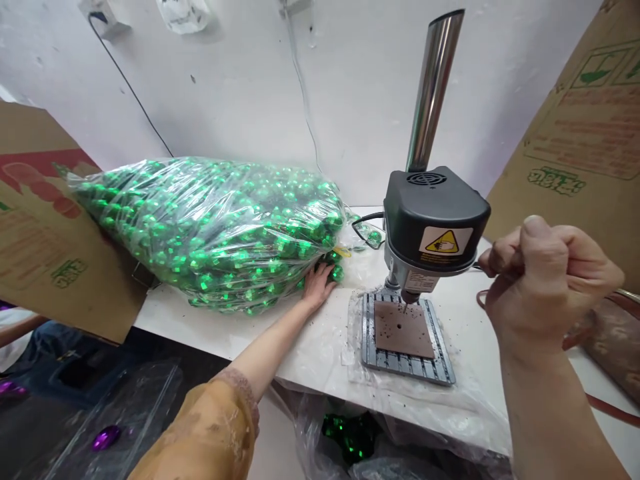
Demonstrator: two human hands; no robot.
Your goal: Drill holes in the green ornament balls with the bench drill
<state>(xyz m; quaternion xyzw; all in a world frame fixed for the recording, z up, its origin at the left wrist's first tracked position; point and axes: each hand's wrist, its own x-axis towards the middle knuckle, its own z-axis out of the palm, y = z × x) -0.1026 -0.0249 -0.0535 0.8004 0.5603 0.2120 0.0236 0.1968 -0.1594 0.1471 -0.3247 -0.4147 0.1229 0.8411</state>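
Note:
My left hand [319, 288] reaches to the mouth of a clear plastic bag [215, 233] full of shiny green faceted balls. Its fingers are stretched out and apart, against the balls at the opening. A loose green ball [337, 273] lies by the fingertips. My right hand [545, 280] is raised and closed beside a small black bench drill press [435, 213], at the end of a thin metal lever on its right side; the grip itself is hidden in the fingers. Under the drill bit, a brown square plate [405, 331] with a hole lies on the slotted metal base [443, 363].
Cardboard boxes stand at left [45, 253] and right [575, 133]. Dark shavings dot the white table [320, 353]. Below its front edge, green balls [350, 437] sit in plastic. A purple ball [106, 437] lies lower left. Another person's arm [23, 330] shows at far left.

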